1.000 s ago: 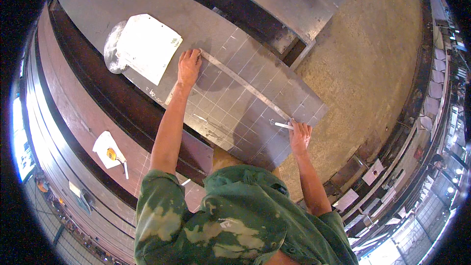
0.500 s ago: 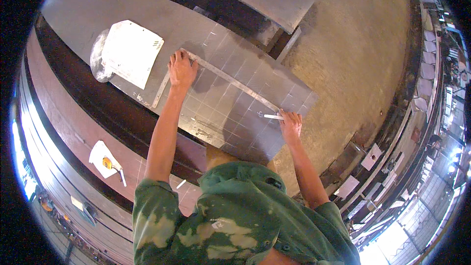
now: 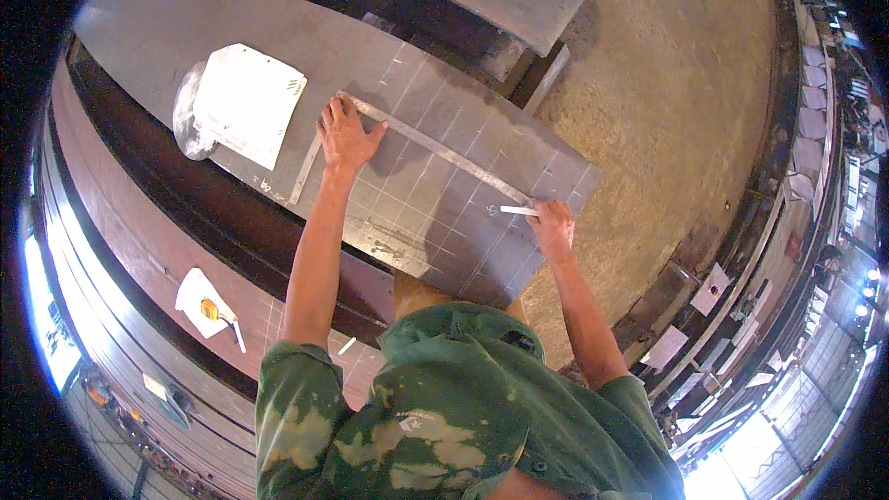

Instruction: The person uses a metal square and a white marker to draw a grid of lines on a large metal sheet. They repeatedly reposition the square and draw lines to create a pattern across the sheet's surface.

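Observation:
A steel square (image 3: 454, 159) lies on a dark metal plate (image 3: 269, 14) ruled with thin pale lines. Its long arm slants down toward the right; the short arm runs toward me on the left. At the corner, my left hand (image 3: 346, 139) rests over the square with its fingers bent onto it and the thumb spread wide. A slim white marking stick (image 3: 519, 210), like chalk, is pinched in my right hand (image 3: 554, 227), which sits by the long arm's far end. The stick points left, close to a small pale mark on the plate.
White paper sheets (image 3: 248, 104) lie on the plate beyond my left arm. On a reddish beam (image 3: 139, 213) at left are a yellow tape measure (image 3: 210, 309) on white paper and a short white stick (image 3: 347, 345). Brown floor (image 3: 667, 130) borders the plate's right end.
My left thumb has spread away from the fingers. My right hand stays at the square's end with the white stick, slightly shifted. The whole view has moved a little.

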The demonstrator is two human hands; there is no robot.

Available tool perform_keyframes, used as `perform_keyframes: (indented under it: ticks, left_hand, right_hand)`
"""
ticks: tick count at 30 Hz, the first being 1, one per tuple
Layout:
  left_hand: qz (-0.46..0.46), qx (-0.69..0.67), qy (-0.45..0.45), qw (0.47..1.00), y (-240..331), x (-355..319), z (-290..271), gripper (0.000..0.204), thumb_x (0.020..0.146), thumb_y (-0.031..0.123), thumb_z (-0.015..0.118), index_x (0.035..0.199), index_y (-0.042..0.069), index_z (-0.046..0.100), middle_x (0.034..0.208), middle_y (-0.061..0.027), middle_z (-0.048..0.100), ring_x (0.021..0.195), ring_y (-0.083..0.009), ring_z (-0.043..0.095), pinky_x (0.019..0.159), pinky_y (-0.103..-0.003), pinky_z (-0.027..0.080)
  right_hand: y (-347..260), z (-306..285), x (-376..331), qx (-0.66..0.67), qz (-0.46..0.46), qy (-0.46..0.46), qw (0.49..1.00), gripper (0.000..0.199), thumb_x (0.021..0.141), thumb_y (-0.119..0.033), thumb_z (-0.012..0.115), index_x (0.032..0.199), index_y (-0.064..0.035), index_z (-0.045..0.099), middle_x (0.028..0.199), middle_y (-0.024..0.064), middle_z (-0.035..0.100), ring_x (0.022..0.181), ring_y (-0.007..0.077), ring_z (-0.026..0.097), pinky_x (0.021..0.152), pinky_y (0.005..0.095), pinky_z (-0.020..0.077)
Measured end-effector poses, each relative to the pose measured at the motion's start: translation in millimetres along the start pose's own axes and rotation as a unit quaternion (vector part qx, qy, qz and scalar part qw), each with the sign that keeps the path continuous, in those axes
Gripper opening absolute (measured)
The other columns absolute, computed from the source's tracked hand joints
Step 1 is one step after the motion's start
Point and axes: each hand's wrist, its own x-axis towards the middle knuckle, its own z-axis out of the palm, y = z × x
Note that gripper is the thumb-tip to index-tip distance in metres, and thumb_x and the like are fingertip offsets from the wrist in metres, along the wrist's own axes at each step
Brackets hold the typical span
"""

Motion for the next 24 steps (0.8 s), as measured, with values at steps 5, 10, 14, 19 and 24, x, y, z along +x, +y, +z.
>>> perform_keyframes:
  ticks: [5,10,14,19,24]
  left_hand:
    - [0.010,-0.023,0.048,0.999,-8.3,-1.9,7.0,0.088,0.083,0.049,0.075,0.145,-0.006,0.042,0.140,-0.0214,0.045,0.134,-0.0377,0.042,0.112,-0.055,0.034]
    - [0.016,-0.031,0.065,0.997,-8.9,-1.7,4.0,0.071,0.088,0.041,0.071,0.140,-0.002,0.049,0.137,-0.0186,0.048,0.127,-0.0370,0.048,0.106,-0.051,0.040]
    - [0.013,-0.065,0.120,0.991,-30.1,6.0,17.4,0.043,0.094,0.023,0.064,0.133,0.004,0.059,0.129,-0.0143,0.056,0.120,-0.0350,0.053,0.101,-0.050,0.043]
    - [0.044,-0.097,0.174,0.979,-52.7,17.2,28.1,0.032,0.094,0.009,0.060,0.125,0.007,0.066,0.118,-0.0112,0.065,0.111,-0.0329,0.059,0.096,-0.048,0.046]
    - [0.077,-0.114,0.200,0.970,-54.7,20.2,25.2,0.026,0.089,0.006,0.063,0.114,0.003,0.070,0.109,-0.0121,0.068,0.103,-0.0332,0.062,0.094,-0.044,0.049]
  right_hand:
    - [-3.8,1.0,0.6,-0.043,-0.041,0.006,0.998,0.047,0.062,-0.014,0.085,0.105,-0.0066,0.068,0.084,0.0080,0.065,0.082,0.0283,0.060,0.074,0.0426,0.0469]
    - [-0.7,4.7,-2.2,-0.054,-0.052,0.022,0.997,0.048,0.063,-0.015,0.085,0.106,-0.0048,0.067,0.084,0.0082,0.064,0.083,0.0279,0.060,0.074,0.0414,0.0462]
    - [-2.4,2.4,2.0,-0.050,-0.068,0.030,0.996,0.046,0.065,-0.015,0.084,0.107,-0.0040,0.068,0.086,0.0087,0.065,0.083,0.0275,0.060,0.074,0.0414,0.0461]
    - [-13.5,-5.6,3.0,-0.039,-0.038,0.004,0.999,0.047,0.065,-0.014,0.084,0.109,-0.0034,0.069,0.087,0.0090,0.066,0.084,0.0272,0.061,0.076,0.0416,0.0460]
    - [-5.6,-3.9,-1.3,-0.040,-0.049,-0.007,0.998,0.049,0.065,-0.014,0.085,0.111,-0.0039,0.067,0.089,0.0087,0.066,0.084,0.0278,0.060,0.076,0.0418,0.0455]
